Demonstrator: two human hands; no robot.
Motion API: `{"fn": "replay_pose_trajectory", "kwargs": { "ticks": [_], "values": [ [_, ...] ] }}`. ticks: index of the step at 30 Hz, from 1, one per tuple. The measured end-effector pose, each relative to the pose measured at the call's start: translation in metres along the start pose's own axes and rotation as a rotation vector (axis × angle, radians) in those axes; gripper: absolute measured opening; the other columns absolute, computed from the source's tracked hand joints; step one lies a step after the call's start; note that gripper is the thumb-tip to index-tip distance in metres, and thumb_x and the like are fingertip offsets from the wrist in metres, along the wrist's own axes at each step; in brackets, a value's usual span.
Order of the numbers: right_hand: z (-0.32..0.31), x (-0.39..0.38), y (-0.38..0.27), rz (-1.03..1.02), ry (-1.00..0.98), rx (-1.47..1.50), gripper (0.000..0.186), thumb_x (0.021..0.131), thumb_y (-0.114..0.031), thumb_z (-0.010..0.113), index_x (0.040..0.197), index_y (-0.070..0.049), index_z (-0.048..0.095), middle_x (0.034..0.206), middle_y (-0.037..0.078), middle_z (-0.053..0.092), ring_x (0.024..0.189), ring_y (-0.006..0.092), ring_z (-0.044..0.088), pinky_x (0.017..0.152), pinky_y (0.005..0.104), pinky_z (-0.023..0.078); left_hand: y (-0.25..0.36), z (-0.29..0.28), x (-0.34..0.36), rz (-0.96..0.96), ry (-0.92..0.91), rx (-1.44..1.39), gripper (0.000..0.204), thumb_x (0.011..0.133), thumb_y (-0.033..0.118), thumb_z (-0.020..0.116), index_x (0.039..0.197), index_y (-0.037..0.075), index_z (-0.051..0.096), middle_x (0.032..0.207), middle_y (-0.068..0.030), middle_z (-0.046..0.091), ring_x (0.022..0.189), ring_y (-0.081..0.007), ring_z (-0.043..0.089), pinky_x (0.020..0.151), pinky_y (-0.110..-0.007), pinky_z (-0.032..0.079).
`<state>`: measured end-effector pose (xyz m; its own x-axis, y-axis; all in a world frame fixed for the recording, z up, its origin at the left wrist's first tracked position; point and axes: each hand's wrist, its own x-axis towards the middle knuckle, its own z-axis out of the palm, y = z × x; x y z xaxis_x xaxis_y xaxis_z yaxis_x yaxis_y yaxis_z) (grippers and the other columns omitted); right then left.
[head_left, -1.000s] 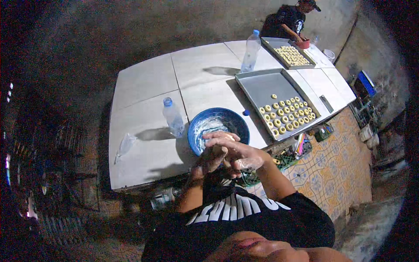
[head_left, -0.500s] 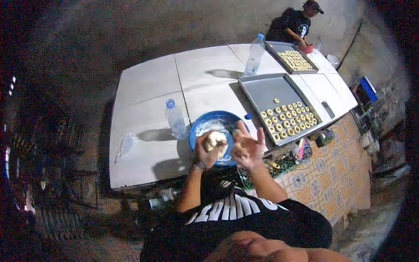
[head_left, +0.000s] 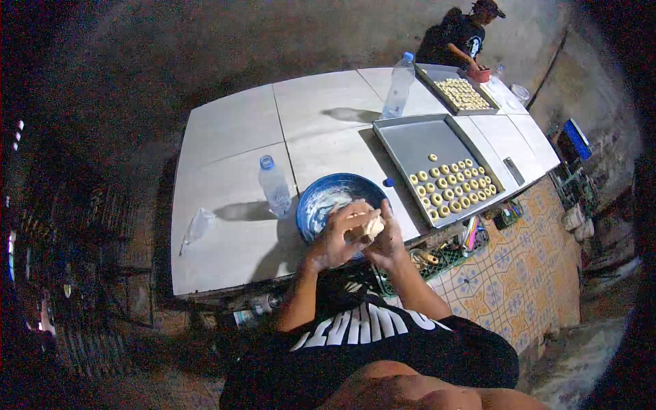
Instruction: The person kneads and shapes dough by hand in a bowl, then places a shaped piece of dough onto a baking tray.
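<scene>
My left hand is closed around a pale lump of dough, fingers curled over its top. My right hand cups the lump from the other side. Both are whitened with powder and held above a blue bowl smeared white inside, which they partly hide. An uncapped clear bottle stands left of the bowl, and a small blue cap lies to its right. Beside that is a metal tray with several rows of small pale rings in its nearer part.
A taller capped bottle stands behind the tray on the tiled table. A plastic bag lies left. At the far end a person reaches into a red container beside a second filled tray. A crate sits below.
Half a second ago my right hand was spread open apart from the dough in my left. Now both hands are together on it, my left fingers moved rightward over the top.
</scene>
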<state>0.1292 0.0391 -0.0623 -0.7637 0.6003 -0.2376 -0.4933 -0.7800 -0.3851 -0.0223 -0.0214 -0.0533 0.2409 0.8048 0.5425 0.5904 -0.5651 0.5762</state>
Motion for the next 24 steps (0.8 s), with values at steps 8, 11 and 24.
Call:
{"fn": "replay_pose_trajectory", "kwargs": {
  "ticks": [8,11,24],
  "values": [
    [-0.059,0.016,-0.006,0.071,-0.29,0.11,0.056,0.099,-0.053,0.042,0.132,-0.009,0.048,0.115,0.013,0.063,0.104,0.0225,0.064,0.088,0.0382,0.054,0.015,0.01,0.011,-0.155,0.061,-0.2,0.072,0.08,0.026,0.072,0.144,0.011,0.043,0.149,-0.0163,0.041,0.138,-0.0365,0.037,0.115,-0.048,0.026],
    [-0.135,0.057,0.015,-0.38,0.094,-0.082,0.047,0.102,-0.048,0.039,0.124,-0.009,0.052,0.115,0.015,0.06,0.103,0.0191,0.061,0.085,0.0361,0.053,0.034,0.041,0.02,-0.143,0.115,-0.085,0.065,0.077,0.024,0.073,0.136,0.007,0.052,0.139,-0.0252,0.046,0.129,-0.0403,0.044,0.109,-0.047,0.033],
    [-0.006,-0.001,-0.03,-0.158,-0.343,0.178,0.076,0.096,-0.068,0.028,0.118,0.0,0.054,0.119,0.02,0.058,0.107,0.0289,0.058,0.094,0.0416,0.047,0.053,0.044,0.034,-0.032,0.458,0.005,0.059,0.077,0.027,0.075,0.128,0.005,0.055,0.134,-0.0206,0.05,0.122,-0.0379,0.049,0.103,-0.048,0.036]
  ]
}}
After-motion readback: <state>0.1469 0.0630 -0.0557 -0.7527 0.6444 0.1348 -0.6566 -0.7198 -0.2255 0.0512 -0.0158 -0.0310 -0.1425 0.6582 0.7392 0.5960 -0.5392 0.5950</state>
